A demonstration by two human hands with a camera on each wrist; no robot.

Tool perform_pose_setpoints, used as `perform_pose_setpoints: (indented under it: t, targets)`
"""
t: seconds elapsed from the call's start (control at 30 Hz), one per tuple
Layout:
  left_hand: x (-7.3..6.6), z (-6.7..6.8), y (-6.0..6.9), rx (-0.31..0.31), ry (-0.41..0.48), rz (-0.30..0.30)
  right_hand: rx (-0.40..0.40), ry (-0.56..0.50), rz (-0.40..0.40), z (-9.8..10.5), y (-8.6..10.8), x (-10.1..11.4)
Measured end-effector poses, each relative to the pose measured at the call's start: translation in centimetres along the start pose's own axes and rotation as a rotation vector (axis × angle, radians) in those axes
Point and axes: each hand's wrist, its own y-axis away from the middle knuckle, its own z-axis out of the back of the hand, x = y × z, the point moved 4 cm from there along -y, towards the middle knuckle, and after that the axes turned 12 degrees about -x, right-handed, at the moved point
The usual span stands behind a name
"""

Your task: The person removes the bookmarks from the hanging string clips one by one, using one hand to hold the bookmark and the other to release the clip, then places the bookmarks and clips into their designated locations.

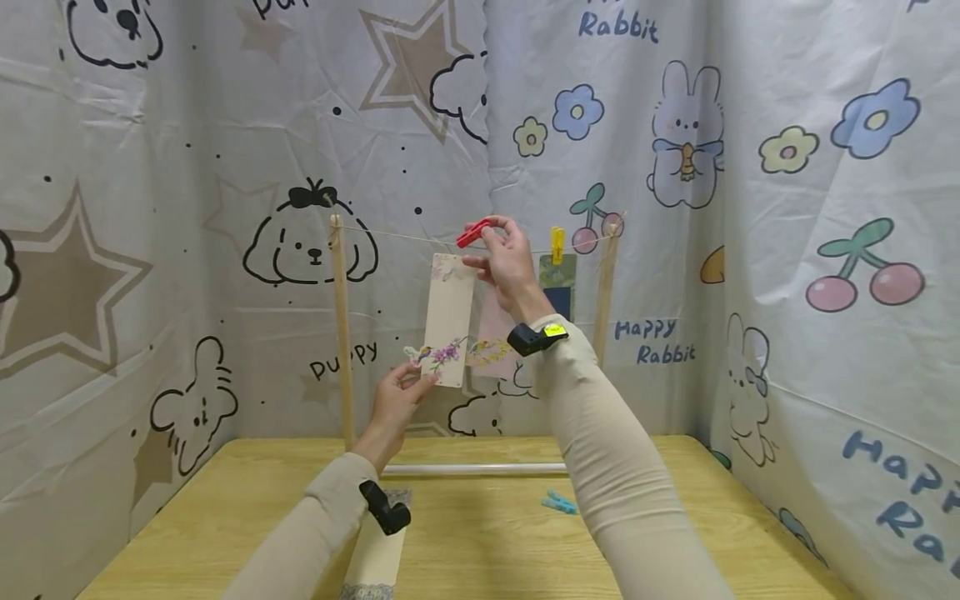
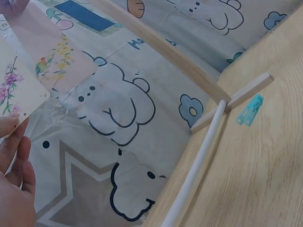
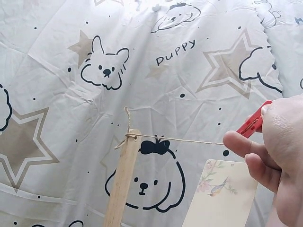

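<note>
Left grip [image 1: 395, 407] pinches the floral card [image 1: 450, 312] at its lower left corner.

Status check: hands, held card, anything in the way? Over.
Left hand pinches flowered cream card near a lower corner. Right hand holds red clothespin above it; card unclipped. No obstruction visible; pink card hangs alongside.

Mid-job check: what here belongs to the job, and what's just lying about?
In the job:
- floral cream card, pinched by the left hand
- red clip, pinched by the right hand
- string
- yellow clip

Lying about on the table, possibly for later:
- blue clip
- grey-ended card
</note>
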Motion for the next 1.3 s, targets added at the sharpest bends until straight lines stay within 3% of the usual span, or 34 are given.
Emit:
perform_pose_setpoints:
  t: [0.8,1.3]
  targets:
    - [0.5,0.5,0.2,-0.017,-0.038,-0.007,0.038,-0.004,0.030,0.4,0.4,-0.1]
    - [0.6,0.8,0.8,-0.014,0.011,-0.014,0.077,-0.026,0.022,0.9,1.3,-0.5]
